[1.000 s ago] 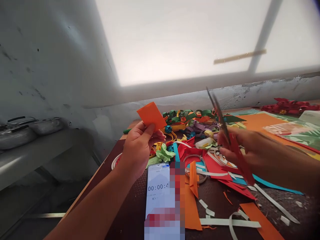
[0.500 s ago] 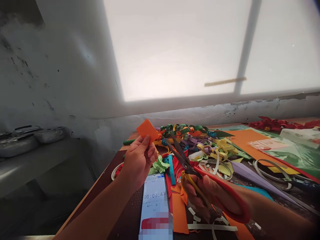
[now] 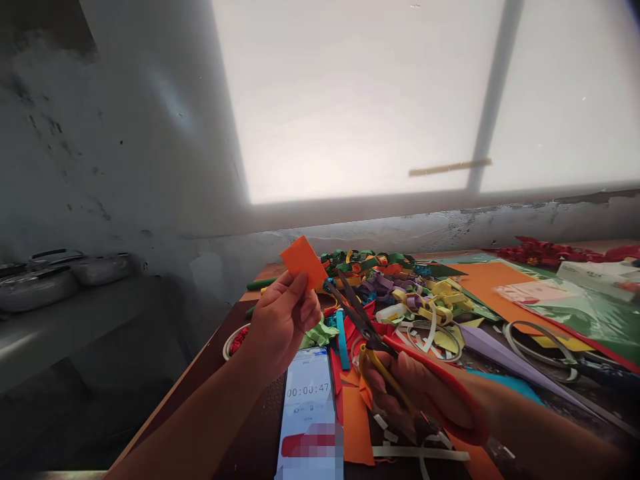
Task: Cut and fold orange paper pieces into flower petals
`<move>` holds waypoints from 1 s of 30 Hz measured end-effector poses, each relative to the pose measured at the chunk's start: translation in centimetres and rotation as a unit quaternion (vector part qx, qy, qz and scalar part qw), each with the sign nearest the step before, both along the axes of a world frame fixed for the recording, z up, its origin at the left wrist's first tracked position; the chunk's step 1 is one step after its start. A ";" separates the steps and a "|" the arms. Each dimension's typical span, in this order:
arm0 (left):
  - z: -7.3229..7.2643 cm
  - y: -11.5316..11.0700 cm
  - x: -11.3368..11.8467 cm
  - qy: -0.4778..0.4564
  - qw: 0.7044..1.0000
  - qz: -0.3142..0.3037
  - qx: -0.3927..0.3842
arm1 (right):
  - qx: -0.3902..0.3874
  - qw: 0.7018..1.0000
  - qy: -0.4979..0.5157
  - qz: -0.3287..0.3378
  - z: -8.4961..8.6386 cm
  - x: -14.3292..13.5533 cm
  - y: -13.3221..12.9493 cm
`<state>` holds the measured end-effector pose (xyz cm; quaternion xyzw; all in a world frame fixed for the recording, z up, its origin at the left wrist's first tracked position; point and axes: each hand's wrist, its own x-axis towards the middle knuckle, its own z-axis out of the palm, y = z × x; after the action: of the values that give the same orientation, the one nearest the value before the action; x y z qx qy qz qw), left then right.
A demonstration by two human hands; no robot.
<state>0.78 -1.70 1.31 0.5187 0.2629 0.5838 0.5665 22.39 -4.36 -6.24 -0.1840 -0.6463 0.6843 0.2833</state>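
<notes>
The left hand (image 3: 275,327) holds the orange paper (image 3: 308,268) above the surface (image 3: 250,430), pinching its lower corner between the fingers. The right hand (image 3: 425,383) has its fingers in the handles of the scissors (image 3: 369,330), blades open near the paper; whether they touch it, I cannot tell. A firm pinch, away from the blades, should keep the cut straight. The phone (image 3: 307,373) reads "00:00:47".
</notes>
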 end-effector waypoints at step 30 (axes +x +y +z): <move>-1.0 -0.1 -0.2 0.242 0.961 -0.024 0.129 | -0.055 0.987 0.133 0.075 -0.2 0.4 1.0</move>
<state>0.59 -1.81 0.33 0.7194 0.3025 0.4561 0.4278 22.83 -3.34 -6.43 -0.0576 -0.5762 0.7565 0.3039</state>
